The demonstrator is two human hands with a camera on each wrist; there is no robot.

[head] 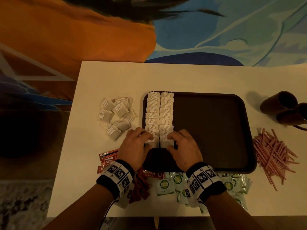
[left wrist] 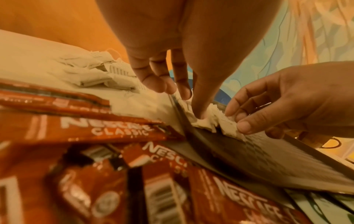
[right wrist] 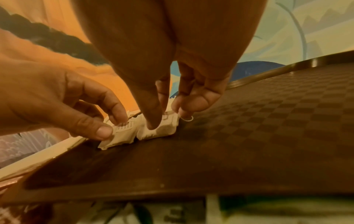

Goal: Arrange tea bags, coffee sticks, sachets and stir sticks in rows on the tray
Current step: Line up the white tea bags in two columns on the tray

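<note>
A dark brown tray (head: 212, 130) holds two columns of tea bags (head: 158, 113) along its left side. My left hand (head: 148, 141) pinches the nearest tea bag of the left column (right wrist: 122, 136) between thumb and forefinger. My right hand (head: 170, 141) pinches the nearest bag of the right column (right wrist: 162, 130), thumb on top and fingers (right wrist: 182, 109) behind it. Both bags lie on the tray floor, side by side. The rest of the tray is bare.
Loose tea bags (head: 116, 117) lie left of the tray. Red coffee sticks (head: 108, 158) and green sachets (head: 166, 185) sit along the table's near edge under my wrists. Pink stir sticks (head: 274, 153) are heaped at the right, two dark mugs (head: 285, 107) behind them.
</note>
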